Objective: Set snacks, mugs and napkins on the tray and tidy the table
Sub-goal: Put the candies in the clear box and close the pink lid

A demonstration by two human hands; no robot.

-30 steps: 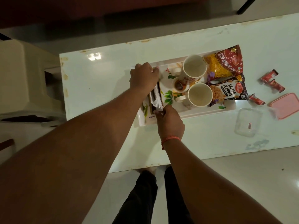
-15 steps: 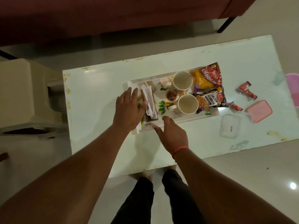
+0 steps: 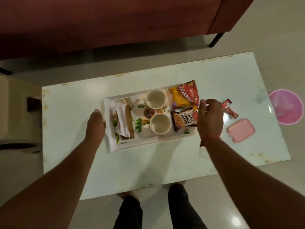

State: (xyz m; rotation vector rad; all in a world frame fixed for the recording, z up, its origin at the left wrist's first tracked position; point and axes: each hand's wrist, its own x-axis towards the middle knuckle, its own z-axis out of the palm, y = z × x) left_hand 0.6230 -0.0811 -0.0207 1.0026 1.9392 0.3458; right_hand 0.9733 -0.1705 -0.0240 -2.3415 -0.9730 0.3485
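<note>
Moved apart since a moment ago: left hand (image 3: 95,124) now at the tray's left short end, right hand (image 3: 210,118) over at its right short end, above the edge of the peanut packet

Nearest, two dark trouser legs (image 3: 156,210) and bare feet at the near edge of the white table (image 3: 74,138)

Left hand pressed against the left rim of the white tray (image 3: 140,142), fingers curled under and hidden, so grip could not be told for sure; right hand cupped over the right rim, fingers bent, closing on the rim or not also unclear

On the tray, from left: folded napkins (image 3: 122,123), two empty mugs (image 3: 160,123) one behind the other, salted peanuts packet (image 3: 184,120), and behind it a red and yellow snack bag (image 3: 185,95)

Right of the tray, still on the table: small red sachets (image 3: 230,109) and a pink lid (image 3: 241,132)

Farther, a pink bowl (image 3: 286,109) on the floor, then a dark red sofa (image 3: 115,22)
</note>
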